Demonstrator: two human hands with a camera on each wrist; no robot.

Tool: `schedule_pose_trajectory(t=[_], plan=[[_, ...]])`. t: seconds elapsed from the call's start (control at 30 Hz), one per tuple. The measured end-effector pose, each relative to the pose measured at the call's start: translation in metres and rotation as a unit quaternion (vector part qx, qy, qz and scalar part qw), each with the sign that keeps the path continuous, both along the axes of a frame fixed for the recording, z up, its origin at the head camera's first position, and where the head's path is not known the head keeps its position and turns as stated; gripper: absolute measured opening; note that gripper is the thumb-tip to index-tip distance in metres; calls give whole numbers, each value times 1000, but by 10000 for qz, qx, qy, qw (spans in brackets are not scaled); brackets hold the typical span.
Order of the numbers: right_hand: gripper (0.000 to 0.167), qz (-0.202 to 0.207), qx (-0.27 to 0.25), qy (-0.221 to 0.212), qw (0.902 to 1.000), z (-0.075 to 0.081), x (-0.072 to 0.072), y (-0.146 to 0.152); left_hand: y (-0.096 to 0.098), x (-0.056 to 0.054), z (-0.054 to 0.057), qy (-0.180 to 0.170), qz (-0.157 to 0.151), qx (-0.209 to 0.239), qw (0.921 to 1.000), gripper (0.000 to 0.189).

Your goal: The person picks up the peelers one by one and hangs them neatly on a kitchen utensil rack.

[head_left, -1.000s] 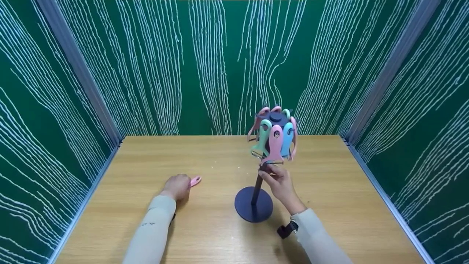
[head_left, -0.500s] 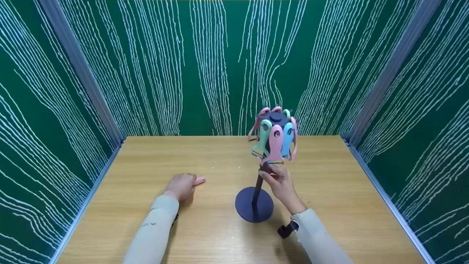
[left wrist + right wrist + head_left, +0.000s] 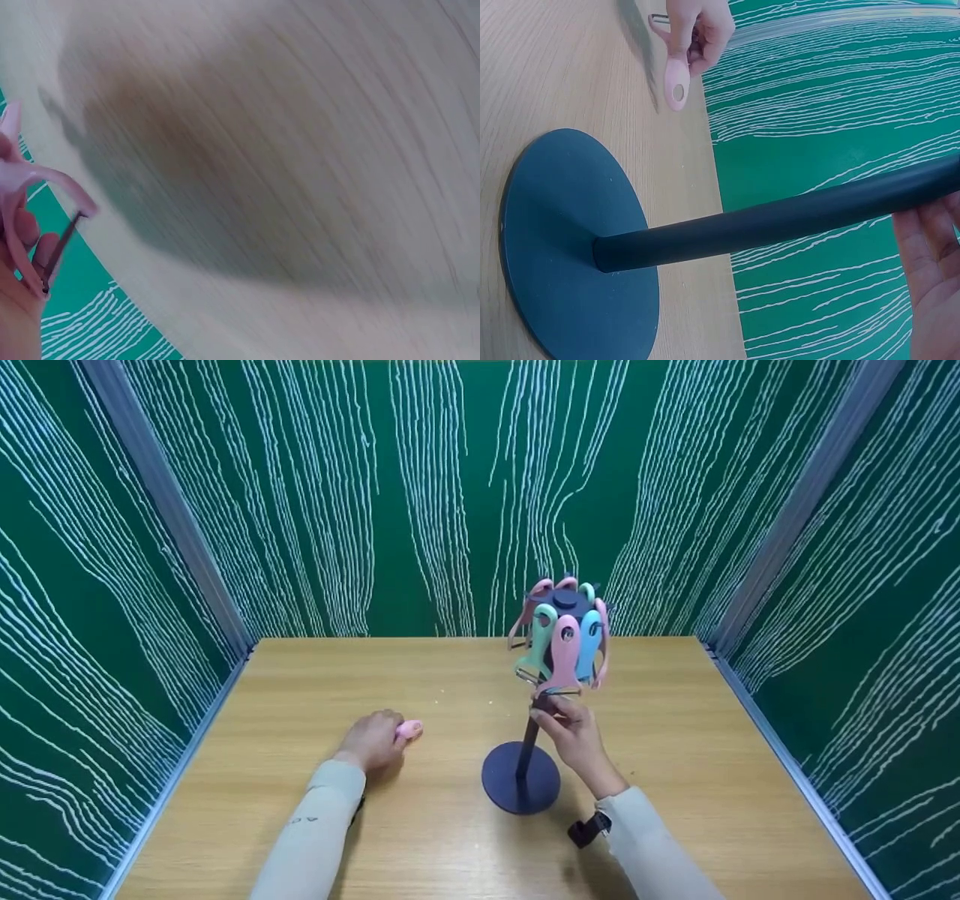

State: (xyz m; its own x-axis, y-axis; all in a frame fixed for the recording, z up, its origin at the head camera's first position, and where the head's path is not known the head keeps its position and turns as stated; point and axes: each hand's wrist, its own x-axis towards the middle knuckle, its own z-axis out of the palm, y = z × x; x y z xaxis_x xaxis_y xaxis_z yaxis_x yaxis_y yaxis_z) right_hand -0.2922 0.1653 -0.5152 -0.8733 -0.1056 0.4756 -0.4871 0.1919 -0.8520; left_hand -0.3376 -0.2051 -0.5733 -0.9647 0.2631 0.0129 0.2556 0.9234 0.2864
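Observation:
A pink peeler [image 3: 409,729] is gripped in my left hand [image 3: 371,741], just above the table left of the stand. Its handle end, with a hole, points toward the stand; the right wrist view shows that handle [image 3: 676,71] below the fingers. In the left wrist view the peeler's forked head [image 3: 64,182] and metal blade stick out. My right hand [image 3: 574,739] pinches the dark pole [image 3: 527,746] of a round-based stand, just under its top. Around that top hang several peelers, among them a pink one [image 3: 566,656], a green one [image 3: 541,634] and a blue one [image 3: 589,649].
The stand's round base [image 3: 504,780] rests on the wooden table [image 3: 450,840]. Green walls [image 3: 480,510] with white wavy lines enclose the back and sides. Small light specks dot the table between the left hand and the stand.
My left hand has shifted slightly right and turned the pink peeler, so its handle end now faces differently. My right hand stays on the pole, and the stand has barely moved.

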Motion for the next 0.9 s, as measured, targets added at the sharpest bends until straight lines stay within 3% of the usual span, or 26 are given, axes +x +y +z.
schedule_pose_trajectory(t=[0.23,0.47,0.9], plan=[[15,15,-93,340,9994,-3,-2,-2,0,2,7,228,-178,106,9995,41],[15,93,-153,465,9988,-3,-1,-1,3,5,21,104,44,580,9983,41],[17,23,-100,347,9993,-1,-1,-1,11,7,47,283,238,1360,9900,44]])
